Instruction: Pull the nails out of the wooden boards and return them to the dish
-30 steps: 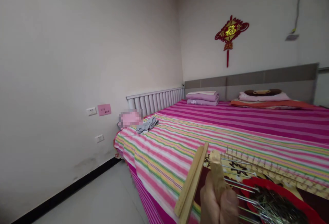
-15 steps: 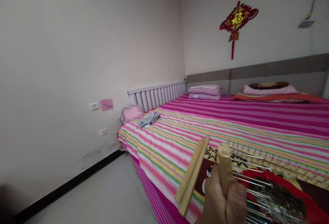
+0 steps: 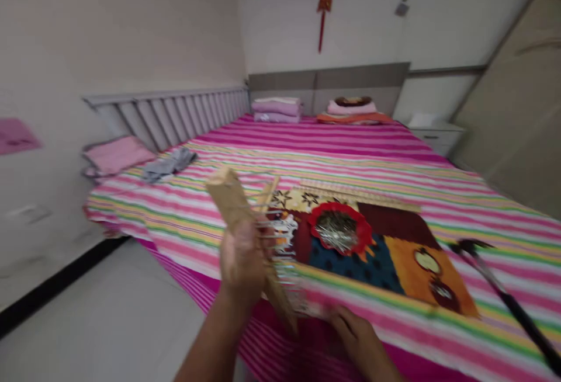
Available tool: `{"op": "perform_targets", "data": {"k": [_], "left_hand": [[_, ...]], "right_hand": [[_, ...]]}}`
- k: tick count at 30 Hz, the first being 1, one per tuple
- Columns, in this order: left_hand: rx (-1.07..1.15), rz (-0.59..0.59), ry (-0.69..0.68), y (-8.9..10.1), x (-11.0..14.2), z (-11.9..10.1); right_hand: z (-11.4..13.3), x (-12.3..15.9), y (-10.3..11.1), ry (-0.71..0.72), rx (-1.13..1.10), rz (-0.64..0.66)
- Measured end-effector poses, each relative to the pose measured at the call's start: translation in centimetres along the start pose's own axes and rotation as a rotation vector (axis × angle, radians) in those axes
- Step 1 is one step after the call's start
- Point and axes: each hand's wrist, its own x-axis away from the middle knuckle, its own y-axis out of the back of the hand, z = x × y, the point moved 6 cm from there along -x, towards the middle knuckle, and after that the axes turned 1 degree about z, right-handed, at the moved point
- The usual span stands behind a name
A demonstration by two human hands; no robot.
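My left hand [image 3: 243, 259] is closed around a wooden strip [image 3: 230, 201] held up on a slant above the near edge of the bed. Long thin nails [image 3: 276, 236] stick out from the strip toward the right. To the right of the strip's lower end is my right hand [image 3: 357, 335], its fingers smeared by motion, so their grip is unclear. A red scalloped dish [image 3: 366, 231] full of loose nails [image 3: 336, 231] sits on a patterned mat [image 3: 359, 265]. Behind the dish lies another wooden strip with a row of nails [image 3: 350, 191]. Part of a further wooden piece [image 3: 267, 192] shows behind the held strip.
A hammer [image 3: 495, 280] lies on the striped bedsheet [image 3: 442, 195] at the right. Grey cloth [image 3: 170, 165] and a pink pillow [image 3: 118, 155] rest at the left near the bed rail [image 3: 175, 113]. Folded bedding [image 3: 277, 109] is stacked at the headboard.
The view has swung right, bringing the hammer and whole mat into sight. My left hand still grips the nailed strip, now tilted differently. My right hand has come into view.
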Motion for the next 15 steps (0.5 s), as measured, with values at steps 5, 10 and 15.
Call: {"op": "perform_targets", "data": {"k": [5,10,15], "left_hand": [[-0.040,-0.041,-0.077,-0.5,-1.0,0.1],[-0.050,-0.046,-0.121,-1.0,-0.5,-0.1],[-0.128,-0.101,-0.170,-0.9,-0.4,-0.6]], "right_hand": [[1.9,-1.1,0.0,0.076,0.024,0.028],[4.9,-1.3,-1.5,0.179,0.003,0.150],[5.7,-1.6,-1.4,0.176,-0.076,0.133]]}}
